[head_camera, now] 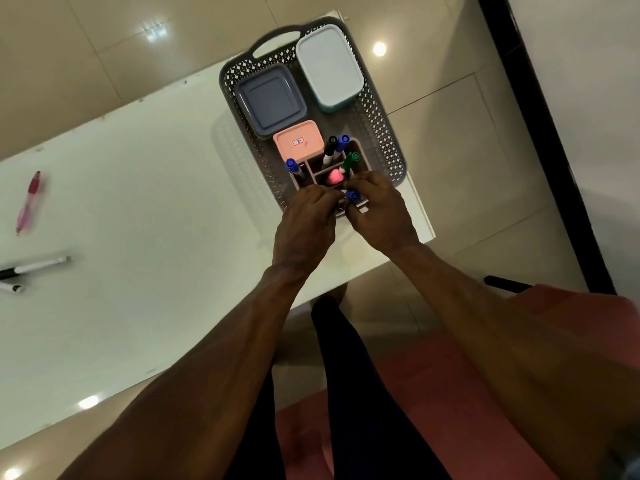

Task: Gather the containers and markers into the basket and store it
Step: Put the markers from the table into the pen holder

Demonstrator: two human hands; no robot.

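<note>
A grey perforated basket (381, 133) stands at the far right corner of the white table (156, 202). Inside it lie a grey-lidded container (270, 98), a white-lidded teal container (327, 65) and a small pink-lidded container (298, 142). A pink divided organizer (360, 157) in the basket's near end holds upright blue, black, green and pink markers. My left hand (306, 223) and my right hand (381, 209) meet over the organizer's near side, fingers curled around a blue-capped marker (352, 195). Which hand actually holds it is unclear.
A pink pen (29, 199) lies at the table's far left. Below it lie a black-and-white marker (34, 265) and another marker (12, 288) at the frame's edge. The basket sits close to the table's right edge. My legs and a reddish seat are below.
</note>
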